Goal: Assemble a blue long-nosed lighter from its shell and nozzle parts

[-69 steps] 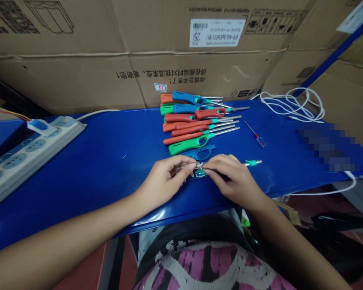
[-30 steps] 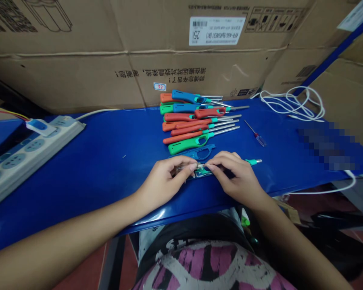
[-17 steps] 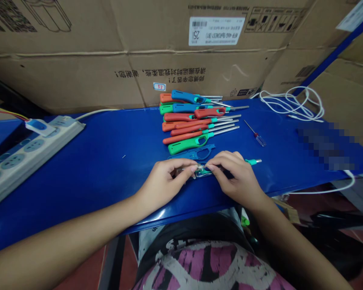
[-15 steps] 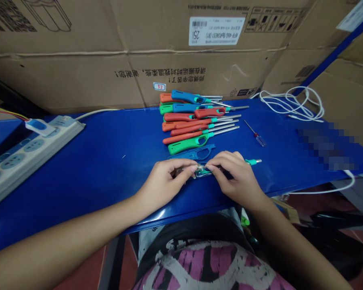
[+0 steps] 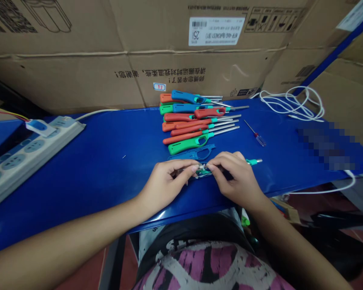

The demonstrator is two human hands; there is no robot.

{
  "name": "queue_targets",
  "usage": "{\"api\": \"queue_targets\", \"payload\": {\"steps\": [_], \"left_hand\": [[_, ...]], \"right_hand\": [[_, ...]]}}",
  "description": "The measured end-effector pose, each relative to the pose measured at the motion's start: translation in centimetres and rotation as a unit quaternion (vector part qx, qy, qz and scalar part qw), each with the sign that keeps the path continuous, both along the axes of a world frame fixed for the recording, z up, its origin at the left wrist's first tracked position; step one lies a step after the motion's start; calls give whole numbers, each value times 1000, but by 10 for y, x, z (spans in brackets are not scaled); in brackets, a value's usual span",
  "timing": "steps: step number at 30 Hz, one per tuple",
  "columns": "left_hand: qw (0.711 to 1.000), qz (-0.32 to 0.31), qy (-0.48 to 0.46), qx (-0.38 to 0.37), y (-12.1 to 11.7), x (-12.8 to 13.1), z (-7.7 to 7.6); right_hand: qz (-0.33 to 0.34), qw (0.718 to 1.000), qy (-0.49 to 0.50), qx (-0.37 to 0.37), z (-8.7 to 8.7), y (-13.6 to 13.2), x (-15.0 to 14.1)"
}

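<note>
Over blue table (image 5: pixel 109 169), left hand (image 5: pixel 171 177), right hand (image 5: pixel 234 173), each grip pinched together, seemingly on small pale part (image 5: pixel 202 167).

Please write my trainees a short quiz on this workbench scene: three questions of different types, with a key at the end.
1. True or false: the right hand is holding the screwdriver.

2. What colour is the lighter nearest the hands in the pile of lighters?
A) orange
B) green
C) red

3. Short answer: which item with sockets lies at the left of the blue table?

Key:
1. False. The screwdriver lies on the table; the right hand is at the small lighter parts, beside the left hand.
2. B, green.
3. The power strip.
</note>
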State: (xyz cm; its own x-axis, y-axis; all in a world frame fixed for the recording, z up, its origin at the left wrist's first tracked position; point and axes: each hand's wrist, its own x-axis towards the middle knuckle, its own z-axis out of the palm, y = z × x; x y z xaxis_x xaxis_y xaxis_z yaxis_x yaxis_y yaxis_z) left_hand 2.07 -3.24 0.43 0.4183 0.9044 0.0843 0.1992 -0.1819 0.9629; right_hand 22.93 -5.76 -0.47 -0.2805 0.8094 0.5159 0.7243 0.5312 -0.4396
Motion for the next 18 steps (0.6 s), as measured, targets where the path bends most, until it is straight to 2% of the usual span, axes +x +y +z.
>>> {"api": "queue_targets", "payload": {"steps": [7,13,18], "left_hand": [[1000,5,8,-5,0,2,0],[999,-6,24,41,0,1,0],[998,-15,30,50,0,0,-1]], "right_hand": [[9,1000,0,-11,0,0,-1],[14,1000,2,-13,0,0,0],[17,1000,4,-13,0,0,0]]}}
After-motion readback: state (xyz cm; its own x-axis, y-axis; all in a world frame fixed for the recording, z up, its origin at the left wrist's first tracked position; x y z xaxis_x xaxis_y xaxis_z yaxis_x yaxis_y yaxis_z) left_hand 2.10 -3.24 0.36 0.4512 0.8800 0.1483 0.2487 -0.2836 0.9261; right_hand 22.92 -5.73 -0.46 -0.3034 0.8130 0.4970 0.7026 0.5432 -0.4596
